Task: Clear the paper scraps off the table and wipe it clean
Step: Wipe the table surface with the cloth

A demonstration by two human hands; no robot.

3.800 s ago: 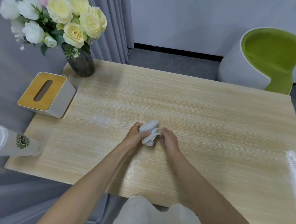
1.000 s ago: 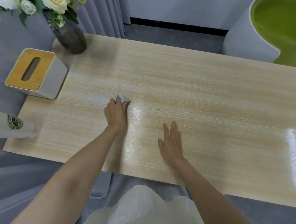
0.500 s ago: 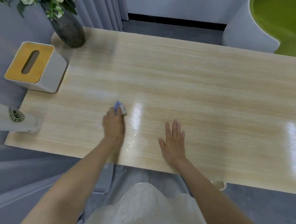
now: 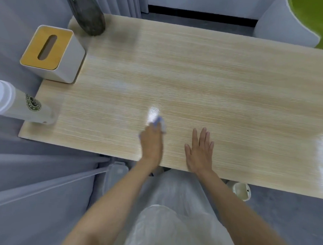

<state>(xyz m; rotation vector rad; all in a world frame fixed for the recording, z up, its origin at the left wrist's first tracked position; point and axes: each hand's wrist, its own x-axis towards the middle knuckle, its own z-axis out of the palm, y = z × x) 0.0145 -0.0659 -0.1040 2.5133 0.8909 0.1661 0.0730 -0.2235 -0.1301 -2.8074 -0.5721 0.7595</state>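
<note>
Left hand [image 4: 150, 144] looks curled over the tissue wad [image 4: 159, 123], bit blurry; right hand [image 4: 200, 151] lies flat, fingers straight. Press evenly, overlapping strokes past the fingertips.

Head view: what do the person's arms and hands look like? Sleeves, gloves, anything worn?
No sleeves show on the left arm or right arm. The right hand has no glove, watch or ring; the left hand is motion-blurred, but nothing worn shows there. A white garment covers the lap.
</note>
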